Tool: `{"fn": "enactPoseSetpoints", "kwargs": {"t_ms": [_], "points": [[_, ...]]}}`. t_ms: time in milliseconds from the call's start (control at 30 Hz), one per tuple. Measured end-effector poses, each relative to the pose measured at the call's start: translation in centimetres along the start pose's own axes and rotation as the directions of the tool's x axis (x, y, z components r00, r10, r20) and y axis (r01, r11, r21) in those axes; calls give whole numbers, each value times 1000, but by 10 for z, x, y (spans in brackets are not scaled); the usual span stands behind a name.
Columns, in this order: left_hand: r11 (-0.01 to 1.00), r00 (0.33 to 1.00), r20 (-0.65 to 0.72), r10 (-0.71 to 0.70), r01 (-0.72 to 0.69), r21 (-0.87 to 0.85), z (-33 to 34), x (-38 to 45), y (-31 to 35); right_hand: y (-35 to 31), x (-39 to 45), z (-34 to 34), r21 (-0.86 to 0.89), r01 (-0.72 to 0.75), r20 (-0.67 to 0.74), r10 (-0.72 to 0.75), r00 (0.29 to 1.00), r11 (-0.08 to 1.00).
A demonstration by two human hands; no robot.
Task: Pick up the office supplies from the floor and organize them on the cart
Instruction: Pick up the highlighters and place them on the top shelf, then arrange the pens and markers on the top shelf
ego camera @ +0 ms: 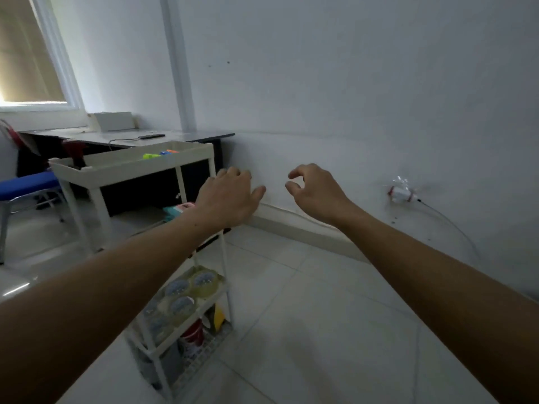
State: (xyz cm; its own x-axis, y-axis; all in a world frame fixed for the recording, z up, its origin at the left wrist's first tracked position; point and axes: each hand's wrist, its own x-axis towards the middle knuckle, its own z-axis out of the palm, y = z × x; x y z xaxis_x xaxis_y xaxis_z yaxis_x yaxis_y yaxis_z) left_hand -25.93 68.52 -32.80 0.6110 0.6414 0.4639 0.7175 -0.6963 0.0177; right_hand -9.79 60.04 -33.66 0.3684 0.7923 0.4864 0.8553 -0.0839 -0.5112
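A white multi-tier cart (134, 167) stands left of centre. Its top tray holds green, blue and orange highlighters (159, 154). A lower shelf carries several clear tape rolls (182, 298), and the bottom shelf holds a red cup (194, 333) and a yellow item (218, 316). A pink and teal object (178, 209) shows on a middle shelf, partly hidden by my left arm. My left hand (230, 196) hovers beside the cart with fingers loosely bent, holding nothing. My right hand (313, 189) hangs in the air to its right, fingers loosely curled and empty.
A dark desk (186, 137) with a phone (151, 136) stands behind the cart against the wall. A blue chair (26, 185) is at the far left. A wall socket with a plug and cable (402, 195) is on the right. White tiled floor (306, 316) lies ahead.
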Motion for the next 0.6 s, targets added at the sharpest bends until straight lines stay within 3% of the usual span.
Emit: {"fn": "enactPoseSetpoints", "kwargs": {"t_ms": [67, 200, 300, 400, 600], "points": [[999, 999, -29, 15, -16, -40, 0, -26, 22, 3, -38, -11, -15, -5, -22, 4, 1000, 1000], [990, 996, 56, 63, -56, -130, 28, -61, 67, 20, -82, -16, -65, 52, 51, -49, 998, 996], [988, 973, 192, 128, -108, -110, 79, -84, 95, 53, -115, 4, -56, 21, 89, -16, 996, 998], [983, 956, 234, 177, -158, -95, 147, -112, 117, 107, -158, 46, -107, -32, 115, 45, 992, 994], [980, 914, 354, 196, -166, -113, 256, -203, 146, 213, -272, 96, -329, -85, 248, 173, 953, 940]]}}
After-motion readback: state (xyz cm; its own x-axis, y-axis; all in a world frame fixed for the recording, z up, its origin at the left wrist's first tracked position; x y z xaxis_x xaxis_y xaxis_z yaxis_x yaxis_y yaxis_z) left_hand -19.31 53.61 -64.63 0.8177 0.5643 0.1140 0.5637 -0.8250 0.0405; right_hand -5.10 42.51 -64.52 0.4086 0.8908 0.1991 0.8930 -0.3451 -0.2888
